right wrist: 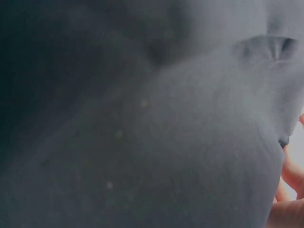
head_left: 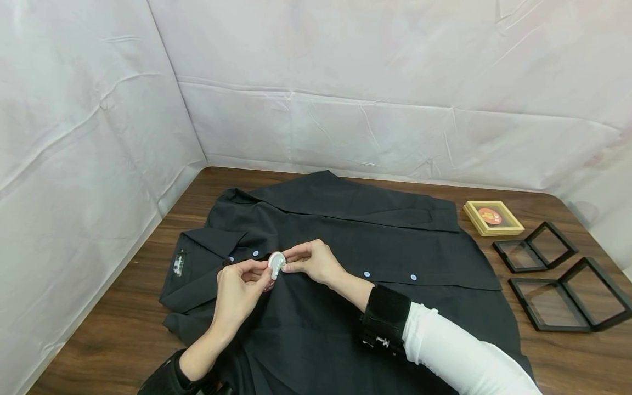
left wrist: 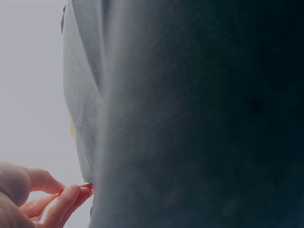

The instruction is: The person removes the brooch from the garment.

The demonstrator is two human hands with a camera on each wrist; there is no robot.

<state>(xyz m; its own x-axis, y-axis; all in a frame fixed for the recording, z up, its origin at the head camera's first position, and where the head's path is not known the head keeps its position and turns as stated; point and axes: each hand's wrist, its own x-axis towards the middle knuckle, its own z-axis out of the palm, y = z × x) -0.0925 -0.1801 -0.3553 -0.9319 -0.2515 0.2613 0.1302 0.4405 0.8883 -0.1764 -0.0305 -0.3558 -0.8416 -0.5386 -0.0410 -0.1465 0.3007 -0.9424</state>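
A dark button-up shirt (head_left: 316, 323) lies spread with its collar to the left and small light-blue buttons along its front. Just above the placket, a small white disc-shaped thing with a short stem (head_left: 277, 262) is held between both hands; its exact kind cannot be made out. My left hand (head_left: 239, 288) pinches its left edge between thumb and fingers. From the other side, my right hand (head_left: 316, 263) pinches its right edge. In the left wrist view, fingertips (left wrist: 69, 197) meet beside dark cloth. Fabric fills most of the right wrist view, with fingers (right wrist: 287, 180) at the right edge.
On the right of the wooden table (head_left: 103, 334) sits a yellow case (head_left: 494, 218) with an orange round piece inside. Two black-framed clear cases, a smaller one (head_left: 535, 249) and a larger one (head_left: 563, 302), stand unfolded nearer. White sheeting (head_left: 345, 126) walls the back and left.
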